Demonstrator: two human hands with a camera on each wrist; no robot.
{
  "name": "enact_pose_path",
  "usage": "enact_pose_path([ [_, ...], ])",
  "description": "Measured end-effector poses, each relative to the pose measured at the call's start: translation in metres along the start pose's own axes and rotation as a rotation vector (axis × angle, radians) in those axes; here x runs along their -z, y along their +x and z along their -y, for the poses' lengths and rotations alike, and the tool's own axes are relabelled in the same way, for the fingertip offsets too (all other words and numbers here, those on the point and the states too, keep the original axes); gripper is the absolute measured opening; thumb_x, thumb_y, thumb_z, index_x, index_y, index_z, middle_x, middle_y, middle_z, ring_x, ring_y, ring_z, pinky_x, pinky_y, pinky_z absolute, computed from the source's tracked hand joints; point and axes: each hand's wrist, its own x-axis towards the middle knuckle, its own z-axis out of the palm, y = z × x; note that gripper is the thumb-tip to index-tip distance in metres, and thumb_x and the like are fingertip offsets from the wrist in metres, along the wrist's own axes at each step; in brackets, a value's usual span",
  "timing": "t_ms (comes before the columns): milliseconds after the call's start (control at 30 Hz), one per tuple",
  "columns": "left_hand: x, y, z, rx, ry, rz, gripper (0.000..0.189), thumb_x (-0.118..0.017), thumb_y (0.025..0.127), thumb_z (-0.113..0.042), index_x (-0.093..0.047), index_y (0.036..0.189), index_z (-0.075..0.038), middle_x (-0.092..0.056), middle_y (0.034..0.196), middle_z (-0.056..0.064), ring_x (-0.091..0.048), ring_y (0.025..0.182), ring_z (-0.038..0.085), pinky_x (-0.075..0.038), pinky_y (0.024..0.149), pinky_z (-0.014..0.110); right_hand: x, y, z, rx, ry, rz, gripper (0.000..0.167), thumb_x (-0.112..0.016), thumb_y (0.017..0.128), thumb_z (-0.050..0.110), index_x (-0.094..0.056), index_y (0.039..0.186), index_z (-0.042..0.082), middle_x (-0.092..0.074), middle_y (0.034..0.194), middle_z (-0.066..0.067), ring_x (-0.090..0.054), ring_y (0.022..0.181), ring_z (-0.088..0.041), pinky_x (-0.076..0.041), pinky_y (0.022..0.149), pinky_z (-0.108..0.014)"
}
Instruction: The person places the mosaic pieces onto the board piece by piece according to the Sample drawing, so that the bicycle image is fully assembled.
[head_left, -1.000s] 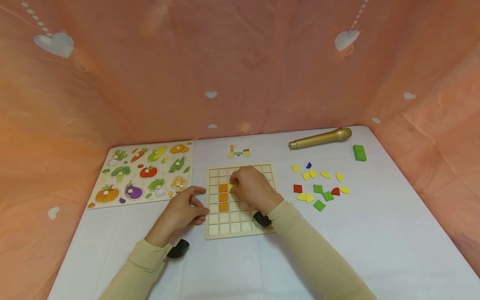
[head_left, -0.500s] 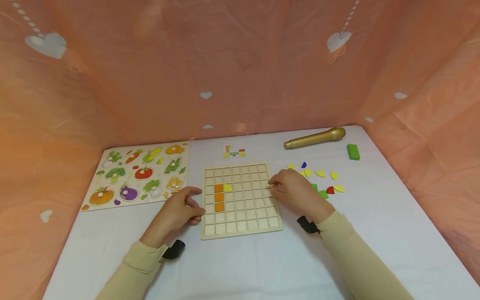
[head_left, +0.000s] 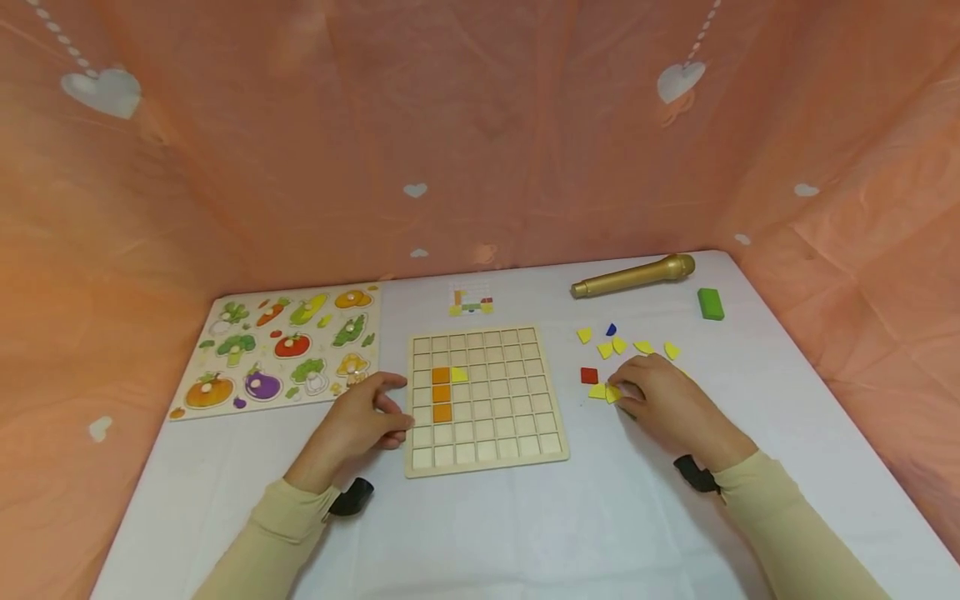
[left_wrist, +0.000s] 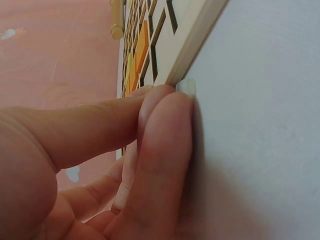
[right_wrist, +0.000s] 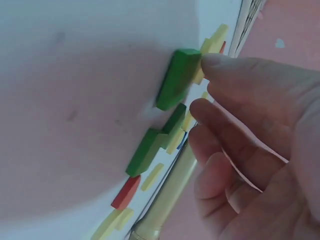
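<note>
The wooden grid board (head_left: 480,467) lies flat on the table. Three orange squares (head_left: 442,394) form a column on it, with a yellow quarter-round tile (head_left: 458,375) right of the top one. My left hand (head_left: 360,417) is at the board's left edge, thumb and fingertips right at the rim in the left wrist view. My right hand (head_left: 671,408) reaches over the loose tiles, thumb and index finger apart, fingertips right at a yellow tile (head_left: 613,393). Green squares (right_wrist: 179,79) near its fingers are mostly hidden by the hand in the head view. A red square (head_left: 589,376) lies just left.
A vegetable peg puzzle (head_left: 255,333) lies at the left. Behind the board is a small pattern card (head_left: 471,300). A gold microphone (head_left: 633,277) and a green block (head_left: 710,304) lie at the back right. More yellow tiles and a blue piece (head_left: 611,330) lie beyond my right hand.
My right hand has left the yellow tile on the board and moved right, to the loose tiles. My left hand stays at the board's edge.
</note>
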Motion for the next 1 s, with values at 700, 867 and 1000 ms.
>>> enact_pose_path([
  [700, -0.0001, 0.0003, 0.0002, -0.011, -0.001, 0.004, 0.064, -0.082, 0.093, -0.003, -0.054, 0.151, -0.007, -0.067, 0.103, 0.015, -0.072, 0.072, 0.018, -0.068, 0.069, 0.032, -0.0090, -0.0009, -0.0020, 0.005, -0.004, 0.014, 0.016, -0.083, 0.092, 0.008, -0.080, 0.108, 0.009, -0.074, 0.110, -0.004, -0.065, 0.106, -0.025, -0.062, 0.093, -0.046],
  [867, 0.0001, 0.0005, 0.0000, -0.013, 0.004, 0.002, 0.064, -0.082, 0.093, -0.003, -0.054, 0.151, -0.007, -0.066, 0.102, 0.014, -0.072, 0.072, 0.018, -0.068, 0.069, 0.032, -0.0069, -0.0027, 0.0013, 0.013, -0.011, 0.023, 0.016, -0.083, 0.092, 0.009, -0.080, 0.107, 0.011, -0.074, 0.111, -0.004, -0.066, 0.107, -0.025, -0.062, 0.095, -0.047],
  [1000, -0.0004, 0.0004, 0.0005, -0.014, 0.008, 0.000, 0.064, -0.082, 0.093, -0.003, -0.054, 0.151, -0.007, -0.066, 0.102, 0.014, -0.072, 0.072, 0.018, -0.068, 0.069, 0.031, -0.0055, -0.0032, 0.0066, 0.028, -0.003, 0.015, 0.016, -0.085, 0.091, 0.012, -0.081, 0.107, 0.014, -0.073, 0.110, -0.001, -0.065, 0.107, -0.023, -0.062, 0.094, -0.046],
])
